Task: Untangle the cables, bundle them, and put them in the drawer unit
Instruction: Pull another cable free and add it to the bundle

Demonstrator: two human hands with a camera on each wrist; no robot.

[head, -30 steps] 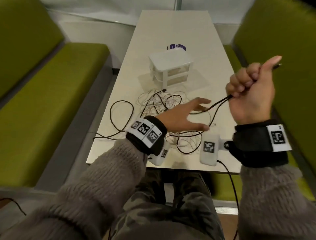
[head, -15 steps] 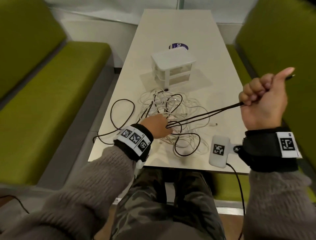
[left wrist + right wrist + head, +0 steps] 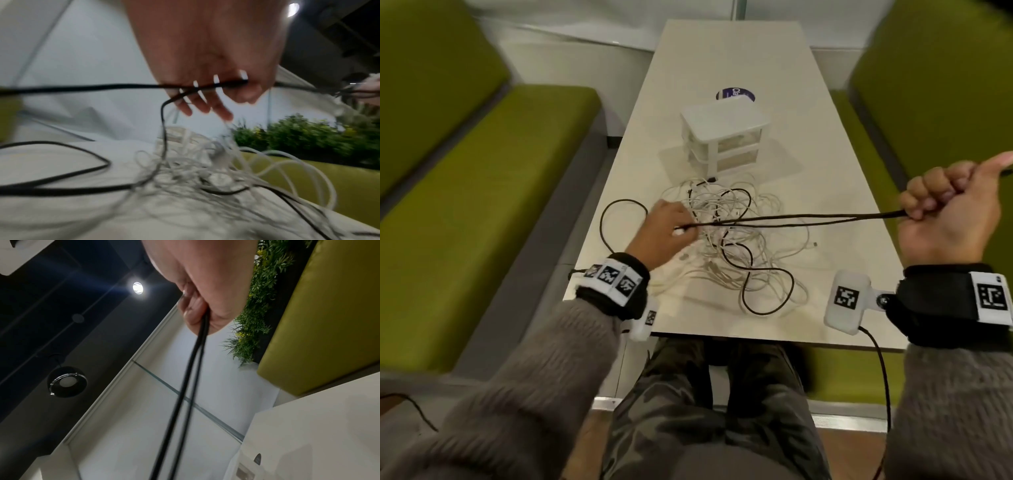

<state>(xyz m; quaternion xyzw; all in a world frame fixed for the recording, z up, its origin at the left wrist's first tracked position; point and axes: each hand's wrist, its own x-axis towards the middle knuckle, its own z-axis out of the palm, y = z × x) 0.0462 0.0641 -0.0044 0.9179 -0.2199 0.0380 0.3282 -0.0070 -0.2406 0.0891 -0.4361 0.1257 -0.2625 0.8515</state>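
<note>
Right hand (image 3: 952,209) fisted around doubled black cable (image 3: 791,219), pulled taut. Left hand (image 3: 664,229) hooks its fingers on it over white tangle (image 3: 763,250) on counter (image 3: 722,61).

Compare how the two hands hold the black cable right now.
The right hand is a raised fist off the table's right edge, its grip closed round two strands; the left hand sits low over the white cable tangle, its fingers hooked over the strand. Both hold the same black cable, stretched between them.

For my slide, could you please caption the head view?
Both hands stretch a doubled black cable above tangled white cables.
</note>
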